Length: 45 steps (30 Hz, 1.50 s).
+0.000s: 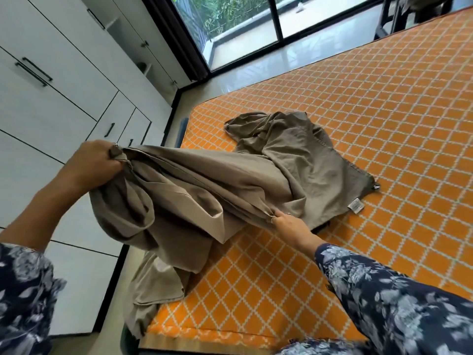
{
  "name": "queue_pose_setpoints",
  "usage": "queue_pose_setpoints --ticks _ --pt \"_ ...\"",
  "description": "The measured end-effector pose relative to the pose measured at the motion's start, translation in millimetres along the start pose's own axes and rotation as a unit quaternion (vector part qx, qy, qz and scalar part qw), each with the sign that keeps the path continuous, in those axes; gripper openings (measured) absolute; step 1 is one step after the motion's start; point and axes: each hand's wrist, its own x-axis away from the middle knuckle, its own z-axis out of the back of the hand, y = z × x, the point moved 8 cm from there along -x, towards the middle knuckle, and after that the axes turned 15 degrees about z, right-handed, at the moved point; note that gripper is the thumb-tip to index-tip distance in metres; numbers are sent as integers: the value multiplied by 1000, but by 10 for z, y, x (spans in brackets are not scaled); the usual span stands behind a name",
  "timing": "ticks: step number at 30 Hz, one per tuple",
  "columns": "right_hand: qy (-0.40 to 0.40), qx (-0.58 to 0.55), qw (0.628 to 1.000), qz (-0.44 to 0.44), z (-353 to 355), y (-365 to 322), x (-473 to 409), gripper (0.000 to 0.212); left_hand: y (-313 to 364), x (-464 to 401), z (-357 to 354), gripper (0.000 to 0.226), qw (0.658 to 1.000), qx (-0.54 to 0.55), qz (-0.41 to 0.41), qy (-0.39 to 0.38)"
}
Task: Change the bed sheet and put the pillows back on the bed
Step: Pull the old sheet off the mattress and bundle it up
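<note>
A taupe bed sheet [210, 185] lies bunched on the near left corner of a bare mattress [384, 124] with an orange and white lattice cover. My left hand [94, 162] grips a gathered edge of the sheet, lifted above the mattress's left side. My right hand [289, 224] pinches another fold of the sheet lower down, close to the mattress surface. Part of the sheet hangs over the mattress's left edge toward the floor. A white care label [356, 205] shows on the sheet's far corner. No pillows are in view.
White wardrobe doors [51, 103] with black handles run along the left, separated from the bed by a narrow strip of floor. Sliding glass doors [256, 29] stand beyond the bed. Dark furniture legs [386, 19] show at the far right.
</note>
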Motion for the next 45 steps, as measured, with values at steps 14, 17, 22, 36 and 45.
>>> queue_pose_setpoints --ticks 14,17,22,36,45 --pt "79 -8 991 -103 40 -92 -231 29 65 -32 109 27 999 33 -14 -6" --pt "100 -10 987 -127 25 -136 -314 43 63 -14 141 31 999 40 -19 -1" --pt "99 37 982 -157 61 -155 -473 40 45 32 191 34 999 42 -27 4" --pt "165 199 965 49 207 -103 297 27 -675 -274 -273 12 998 -7 47 -33" --pt "113 160 979 55 21 -69 1397 11 -178 179 -398 22 996 -89 15 13"
